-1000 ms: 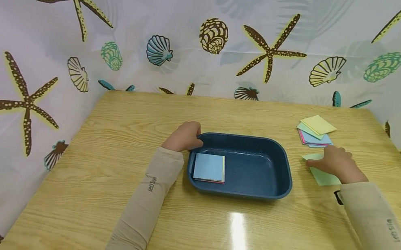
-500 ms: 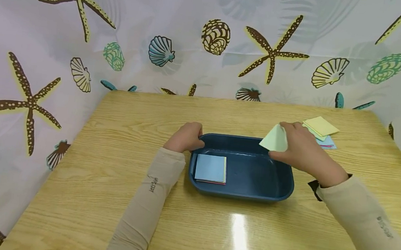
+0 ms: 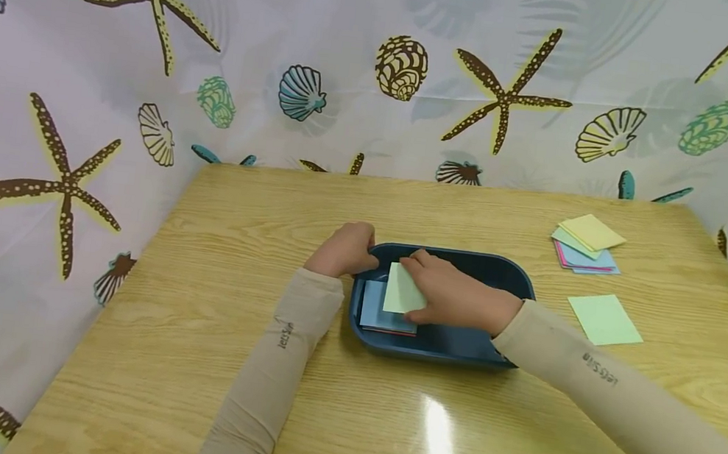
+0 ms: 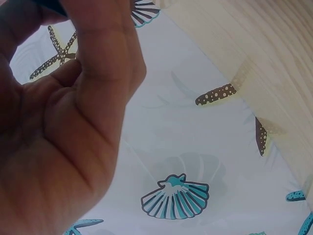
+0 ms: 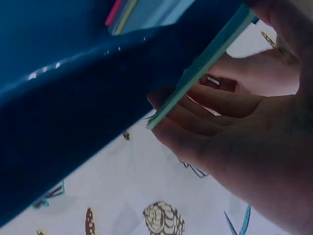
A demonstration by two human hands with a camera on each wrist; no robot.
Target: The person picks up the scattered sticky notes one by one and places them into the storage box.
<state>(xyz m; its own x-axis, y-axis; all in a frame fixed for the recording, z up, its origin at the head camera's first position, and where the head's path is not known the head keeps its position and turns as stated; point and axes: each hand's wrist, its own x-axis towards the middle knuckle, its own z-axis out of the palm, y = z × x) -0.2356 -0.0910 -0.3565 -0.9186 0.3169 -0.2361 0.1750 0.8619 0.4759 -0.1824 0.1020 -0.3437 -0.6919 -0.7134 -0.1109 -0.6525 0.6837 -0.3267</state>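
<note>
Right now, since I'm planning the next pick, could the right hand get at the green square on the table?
Probably, once free: the right hand holds another green pad over the tub, but nothing covers the green square.

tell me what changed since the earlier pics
The right hand lifted pale green paper squares off the table and carried them left, over the blue-topped stack in the navy tray. The left hand still grips the tray's left end; the multicoloured stack stayed put.

The thick pale-green pad point(image 3: 400, 291) is held over the blue-topped stack point(image 3: 374, 311), which lies flat in the left end of the dark-blue, round-cornered tray point(image 3: 452, 343).
</note>
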